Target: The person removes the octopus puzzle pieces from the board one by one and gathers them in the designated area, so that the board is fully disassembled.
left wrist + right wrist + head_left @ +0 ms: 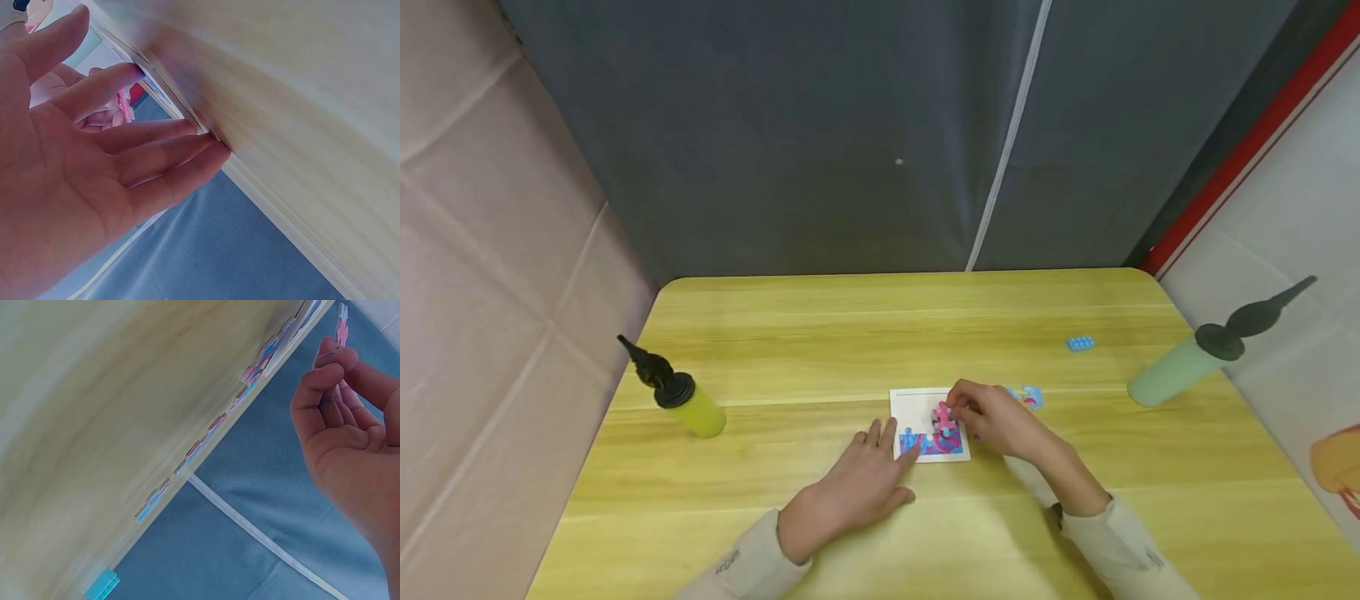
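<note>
A white puzzle board lies on the table, its lower part filled with blue, purple and pink pieces. My right hand pinches a pink puzzle piece between thumb and fingers over the right side of the board; in the right wrist view this piece stands clear of the fingertips. My left hand rests at the board's left edge with fingers extended, the index finger over the filled row. In the left wrist view the left hand has its fingertips against the board edge and table.
Loose puzzle pieces lie right of the board, partly behind my right hand. A blue toy brick sits farther back. A yellow bottle stands at left and a pale green bottle at right, both with black tops.
</note>
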A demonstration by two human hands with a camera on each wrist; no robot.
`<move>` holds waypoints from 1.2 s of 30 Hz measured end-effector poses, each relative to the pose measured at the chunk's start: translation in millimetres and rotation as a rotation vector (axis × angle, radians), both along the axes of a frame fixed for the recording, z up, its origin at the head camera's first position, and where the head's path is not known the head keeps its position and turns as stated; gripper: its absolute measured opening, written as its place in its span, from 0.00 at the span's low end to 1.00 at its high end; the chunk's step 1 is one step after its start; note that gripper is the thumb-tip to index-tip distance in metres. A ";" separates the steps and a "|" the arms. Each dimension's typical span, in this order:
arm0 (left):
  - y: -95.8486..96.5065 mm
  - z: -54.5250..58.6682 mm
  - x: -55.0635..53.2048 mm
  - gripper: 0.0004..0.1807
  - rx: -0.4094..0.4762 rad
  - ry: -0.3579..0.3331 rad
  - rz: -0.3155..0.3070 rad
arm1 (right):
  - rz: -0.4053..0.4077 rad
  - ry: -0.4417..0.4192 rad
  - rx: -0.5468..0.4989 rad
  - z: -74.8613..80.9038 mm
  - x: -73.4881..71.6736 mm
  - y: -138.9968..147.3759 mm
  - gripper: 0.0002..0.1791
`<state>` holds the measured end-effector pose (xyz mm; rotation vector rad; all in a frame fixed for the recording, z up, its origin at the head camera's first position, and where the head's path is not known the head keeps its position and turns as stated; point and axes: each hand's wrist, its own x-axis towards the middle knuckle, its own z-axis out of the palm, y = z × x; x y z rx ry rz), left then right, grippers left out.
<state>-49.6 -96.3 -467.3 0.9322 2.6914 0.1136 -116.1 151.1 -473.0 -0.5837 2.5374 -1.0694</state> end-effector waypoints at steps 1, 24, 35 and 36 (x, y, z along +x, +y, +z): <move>0.1 0.2 0.2 0.35 0.000 -0.001 0.001 | 0.000 0.004 -0.001 -0.4 0.5 0.6 0.05; -0.8 1.2 0.7 0.35 0.012 -0.004 0.009 | -0.040 0.023 0.013 -0.7 6.4 14.9 0.06; -0.2 2.3 0.5 0.35 0.001 0.002 -0.006 | -0.049 0.061 0.002 -1.8 9.7 22.9 0.06; -0.1 2.1 0.3 0.35 0.003 -0.001 -0.006 | -0.048 0.064 -0.001 -1.5 10.0 23.9 0.07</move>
